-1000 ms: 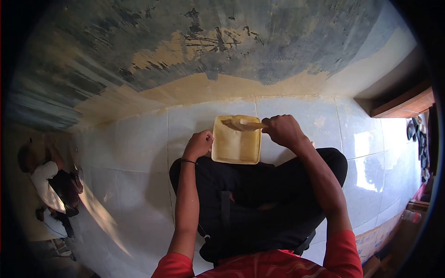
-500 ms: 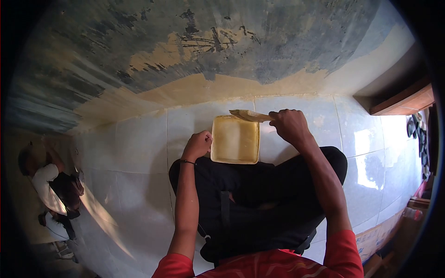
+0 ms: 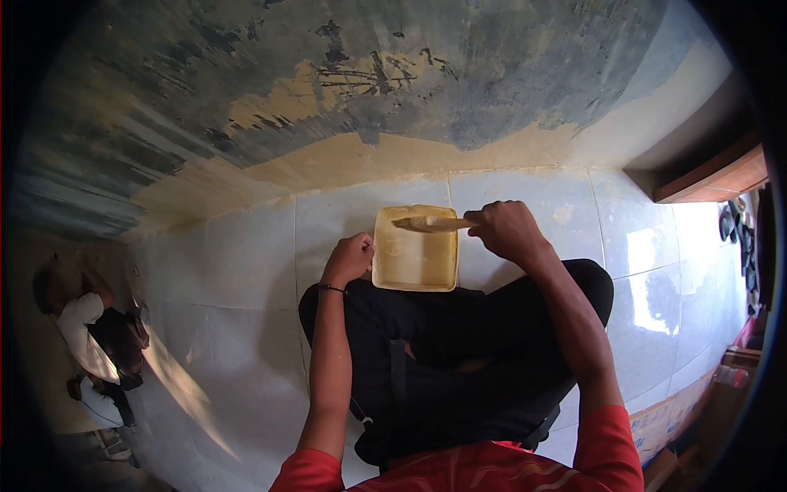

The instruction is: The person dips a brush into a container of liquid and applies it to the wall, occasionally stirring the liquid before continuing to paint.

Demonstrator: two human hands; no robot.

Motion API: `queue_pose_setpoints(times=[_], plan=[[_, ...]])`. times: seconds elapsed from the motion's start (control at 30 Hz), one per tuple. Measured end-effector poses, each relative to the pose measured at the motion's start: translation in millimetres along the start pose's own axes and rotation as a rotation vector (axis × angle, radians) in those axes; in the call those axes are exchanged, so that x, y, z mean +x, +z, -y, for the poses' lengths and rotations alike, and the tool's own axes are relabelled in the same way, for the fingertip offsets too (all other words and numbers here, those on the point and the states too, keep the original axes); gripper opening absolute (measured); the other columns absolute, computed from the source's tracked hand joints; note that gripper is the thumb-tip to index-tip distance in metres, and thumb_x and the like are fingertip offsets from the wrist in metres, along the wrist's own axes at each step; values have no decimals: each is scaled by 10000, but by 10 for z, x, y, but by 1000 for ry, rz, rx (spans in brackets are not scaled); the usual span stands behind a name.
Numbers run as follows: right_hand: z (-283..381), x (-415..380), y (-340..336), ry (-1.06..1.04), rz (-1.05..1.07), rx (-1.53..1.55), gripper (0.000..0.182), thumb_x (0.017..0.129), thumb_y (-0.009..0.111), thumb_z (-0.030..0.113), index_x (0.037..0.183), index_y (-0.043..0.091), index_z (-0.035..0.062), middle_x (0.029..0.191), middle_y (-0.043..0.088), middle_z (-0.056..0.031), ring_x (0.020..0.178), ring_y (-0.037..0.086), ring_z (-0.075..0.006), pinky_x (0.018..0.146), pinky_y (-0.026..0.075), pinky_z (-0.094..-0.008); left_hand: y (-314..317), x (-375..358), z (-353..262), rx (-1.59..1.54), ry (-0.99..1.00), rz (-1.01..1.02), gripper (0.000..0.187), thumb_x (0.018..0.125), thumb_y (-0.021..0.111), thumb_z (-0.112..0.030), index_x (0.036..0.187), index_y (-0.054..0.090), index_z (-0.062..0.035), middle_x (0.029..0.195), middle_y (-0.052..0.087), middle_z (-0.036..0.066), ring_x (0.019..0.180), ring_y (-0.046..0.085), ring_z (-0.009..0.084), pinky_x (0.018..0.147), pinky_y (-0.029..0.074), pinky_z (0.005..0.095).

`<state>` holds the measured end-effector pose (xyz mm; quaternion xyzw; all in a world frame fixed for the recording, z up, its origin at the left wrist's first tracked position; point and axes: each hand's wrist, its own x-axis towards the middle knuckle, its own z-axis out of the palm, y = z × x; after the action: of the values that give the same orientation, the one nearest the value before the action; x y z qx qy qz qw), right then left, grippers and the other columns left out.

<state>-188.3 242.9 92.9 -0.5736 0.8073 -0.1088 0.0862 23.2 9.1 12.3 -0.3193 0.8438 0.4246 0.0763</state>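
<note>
My right hand (image 3: pixel 507 231) is closed round the handle of a brush (image 3: pixel 434 223), whose bristles hang over a square yellowish container (image 3: pixel 415 262). Pale liquid seems to lie in the container, which stands on the tiled floor in front of my crossed legs. At its left side, my left hand (image 3: pixel 351 256) has its fingers closed on the container's rim. A patchy grey and beige wall (image 3: pixel 369 98) rises beyond.
Another person (image 3: pixel 90 328) sits by the wall at the far left. On the right are a brick-coloured ledge (image 3: pixel 717 180), dark footwear (image 3: pixel 738 238) and a cardboard box (image 3: pixel 672 418). Glossy tiles (image 3: pixel 541 197) cover the floor.
My right hand has moved slightly left and down with the brush. The bristles have gone from the container's far rim to over its inside. My left hand has stayed in place.
</note>
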Motion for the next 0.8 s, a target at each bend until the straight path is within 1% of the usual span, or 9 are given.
queue_pose_setpoints(times=[0.03,0.1,0.2,0.33,0.37,0.47,0.57,0.63,0.8], plan=[[18,-1,16,0,1,1,143,811,630,195,911,678,105,666,635,-121,607,624,-294,545,483,-408,-1,1,-5,13,-1,1,188,879,548,-139,953,582,30,774,650,97,563,631,141,531,502,275],[53,9,62,-35,-43,9,86,804,621,164,824,668,96,649,636,-102,599,632,-278,535,488,-399,-6,-4,-15,10,-9,4,189,880,549,-140,955,582,31,779,650,97,562,631,141,529,502,274],[76,27,92,5,-29,-28,79,797,624,155,811,662,88,653,637,-107,604,635,-281,536,490,-398,-4,-4,-16,-1,-17,9,190,882,549,-140,957,582,32,788,651,97,561,631,141,527,501,273],[91,71,169,59,14,-70,85,802,603,139,820,653,73,665,638,-119,607,637,-285,535,492,-396,-6,2,-17,-16,-33,19,188,883,548,-137,958,582,31,798,651,95,563,631,140,525,500,272],[92,91,222,76,-34,-99,93,807,587,134,823,646,64,671,638,-126,609,639,-287,532,492,-392,-3,-3,-21,-16,-32,19,188,883,548,-137,958,582,31,798,651,95,563,631,140,525,500,272],[82,106,260,87,-82,-132,109,816,555,125,827,633,50,672,636,-135,615,642,-287,527,492,-389,4,-19,-24,-32,-24,-15,162,854,542,-125,896,584,26,739,664,136,577,659,192,587,511,308],[101,103,259,91,-83,-139,116,822,535,119,827,625,44,664,630,-135,624,643,-287,526,492,-388,-6,-15,-30,-35,-6,-18,161,853,538,-122,895,584,26,729,663,134,575,659,190,586,510,304],[105,99,270,101,-82,-143,116,823,531,116,825,621,42,661,626,-134,627,643,-288,527,492,-387,-11,-11,-27,-12,-25,15,184,882,547,-135,950,585,31,790,649,98,567,633,142,529,504,272],[115,97,291,101,-110,-136,122,827,523,106,855,622,42,670,625,-134,625,640,-286,528,492,-385,-7,-7,-16,-18,-22,13,177,882,546,-134,942,586,27,776,646,96,565,632,141,522,502,271]])
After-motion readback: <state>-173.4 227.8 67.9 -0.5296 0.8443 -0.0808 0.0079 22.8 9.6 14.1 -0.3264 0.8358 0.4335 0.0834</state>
